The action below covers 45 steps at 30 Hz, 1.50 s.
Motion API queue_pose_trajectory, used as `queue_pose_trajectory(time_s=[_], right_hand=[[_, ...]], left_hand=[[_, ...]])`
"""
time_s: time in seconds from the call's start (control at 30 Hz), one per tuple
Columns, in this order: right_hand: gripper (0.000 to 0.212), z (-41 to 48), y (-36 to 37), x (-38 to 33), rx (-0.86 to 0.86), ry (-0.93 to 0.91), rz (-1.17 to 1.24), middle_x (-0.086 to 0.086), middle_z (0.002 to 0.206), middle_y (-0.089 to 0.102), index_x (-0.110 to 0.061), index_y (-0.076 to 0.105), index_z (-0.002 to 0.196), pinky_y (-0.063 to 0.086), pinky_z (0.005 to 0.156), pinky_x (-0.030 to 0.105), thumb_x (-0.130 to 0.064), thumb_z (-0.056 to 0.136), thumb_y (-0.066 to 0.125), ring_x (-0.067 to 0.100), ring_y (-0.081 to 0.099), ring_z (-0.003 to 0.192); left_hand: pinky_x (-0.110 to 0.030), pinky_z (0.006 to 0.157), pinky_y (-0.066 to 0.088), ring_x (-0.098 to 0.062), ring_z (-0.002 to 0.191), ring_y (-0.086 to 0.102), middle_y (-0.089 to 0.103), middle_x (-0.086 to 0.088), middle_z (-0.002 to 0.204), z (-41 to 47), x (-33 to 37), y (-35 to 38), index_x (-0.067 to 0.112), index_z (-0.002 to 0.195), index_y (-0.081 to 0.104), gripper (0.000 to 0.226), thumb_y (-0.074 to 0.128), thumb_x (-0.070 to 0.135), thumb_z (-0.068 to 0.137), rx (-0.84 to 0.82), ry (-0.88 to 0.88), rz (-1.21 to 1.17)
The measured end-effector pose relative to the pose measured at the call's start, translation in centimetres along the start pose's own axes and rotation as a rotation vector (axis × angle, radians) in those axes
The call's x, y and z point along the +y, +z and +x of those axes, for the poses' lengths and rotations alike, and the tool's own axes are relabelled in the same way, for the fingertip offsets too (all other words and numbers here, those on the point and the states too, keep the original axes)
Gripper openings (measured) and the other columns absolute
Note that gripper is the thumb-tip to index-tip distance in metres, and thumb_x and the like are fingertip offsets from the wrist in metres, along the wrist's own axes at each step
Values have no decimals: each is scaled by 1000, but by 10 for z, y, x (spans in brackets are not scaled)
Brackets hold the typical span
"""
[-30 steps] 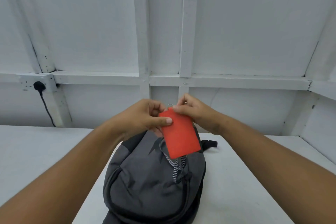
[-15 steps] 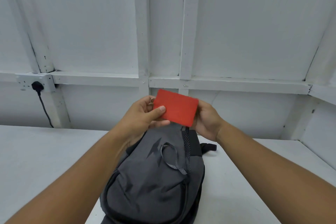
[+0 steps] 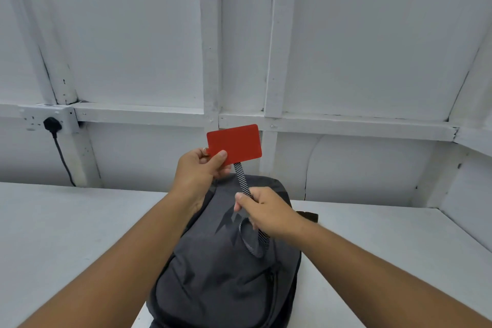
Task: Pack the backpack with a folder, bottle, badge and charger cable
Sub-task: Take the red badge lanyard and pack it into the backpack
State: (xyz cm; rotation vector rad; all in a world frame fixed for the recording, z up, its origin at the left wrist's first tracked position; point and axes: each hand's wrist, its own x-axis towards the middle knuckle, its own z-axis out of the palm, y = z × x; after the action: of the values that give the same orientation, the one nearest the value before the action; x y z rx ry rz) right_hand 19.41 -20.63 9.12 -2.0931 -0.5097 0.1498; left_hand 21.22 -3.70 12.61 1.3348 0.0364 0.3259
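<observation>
Holding one red badge (image 3: 235, 144) above one grey backpack (image 3: 213, 269) lying on one white table (image 3: 66, 221), left hand (image 3: 198, 170) pinching badge's lower left corner, right hand (image 3: 263, 212) fingers curled round one striped lanyard (image 3: 241, 177), earlier gripping badge's right edge, now lower.
</observation>
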Motion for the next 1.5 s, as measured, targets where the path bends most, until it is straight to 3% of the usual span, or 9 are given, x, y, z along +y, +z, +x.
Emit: queue_pose_trajectory(time_s=[0.33, 0.67, 0.77, 0.83, 0.93, 1.0, 1.1, 1.27, 1.5], right_hand=[[61, 3, -45, -67, -299, -68, 670, 26, 113, 71, 6, 69, 112, 46, 108, 53, -46, 104, 37, 42, 65, 113], [93, 73, -71, -89, -202, -23, 983, 27, 138, 58, 8, 49, 137, 38, 116, 47, -72, 94, 32, 34, 56, 131], [87, 84, -67, -65, -179, 89, 1136, 31, 125, 64, 11, 58, 125, 54, 100, 48, -68, 94, 41, 38, 66, 114], [49, 89, -63, -45, -134, 240, 1123, 19, 88, 74, 2, 69, 94, 61, 75, 33, -44, 98, 54, 26, 73, 78], [30, 87, -57, -14, -206, 416, 1134, 0, 50, 53, -10, 60, 62, 39, 58, 7, -14, 92, 55, 7, 49, 43], [18, 79, -54, 0, -259, 452, 1131, 1, 56, 49, -7, 56, 68, 44, 39, 12, -9, 86, 51, 7, 49, 39], [20, 61, -44, 18, -407, 455, 903, 2, 68, 51, -15, 54, 79, 53, 46, 23, -20, 97, 47, 10, 52, 49], [29, 36, -17, 24, -477, 459, 427, -1, 70, 47, -16, 51, 90, 35, 51, 22, -38, 106, 41, 10, 35, 52], [26, 19, -47, -52, -326, 13, -833, -5, 85, 51, -24, 46, 84, 35, 62, 27, -40, 105, 43, 11, 48, 73]], left_hand=[[-30, 76, 61, -18, 85, 77, 79, -6, 95, -3, -23, -27, 11, 109, 68, 16, 68, 8, 94, -162, 79, 269], [-21, 74, 58, -14, 87, 76, 79, -2, 100, -28, -14, -33, 10, 117, 65, 21, 63, 13, 97, -408, 50, 260], [-21, 71, 58, -12, 79, 74, 79, -3, 94, -30, -10, -38, 7, 118, 64, 21, 60, 10, 97, -407, 40, 213], [-24, 72, 59, -14, 78, 74, 79, -5, 95, -28, -9, -41, 7, 120, 64, 23, 61, 11, 97, -372, 27, 159], [-27, 75, 60, -15, 77, 72, 78, -8, 97, -23, -7, -42, 8, 120, 65, 24, 62, 11, 96, -308, 47, 130], [-28, 76, 60, -15, 74, 70, 77, -9, 94, -17, -5, -42, 7, 118, 66, 22, 62, 10, 97, -262, 74, 125], [-26, 75, 61, -13, 70, 69, 76, -5, 84, -4, 1, -42, 5, 111, 66, 15, 61, 8, 97, -171, 81, 50], [-26, 76, 61, -11, 73, 74, 78, -4, 94, 19, 2, -35, 10, 111, 66, 15, 64, 11, 97, -106, 61, 137], [-28, 79, 62, -20, 89, 76, 77, -12, 101, 34, -27, -40, 3, 113, 65, 19, 67, 6, 95, -249, -34, 413]])
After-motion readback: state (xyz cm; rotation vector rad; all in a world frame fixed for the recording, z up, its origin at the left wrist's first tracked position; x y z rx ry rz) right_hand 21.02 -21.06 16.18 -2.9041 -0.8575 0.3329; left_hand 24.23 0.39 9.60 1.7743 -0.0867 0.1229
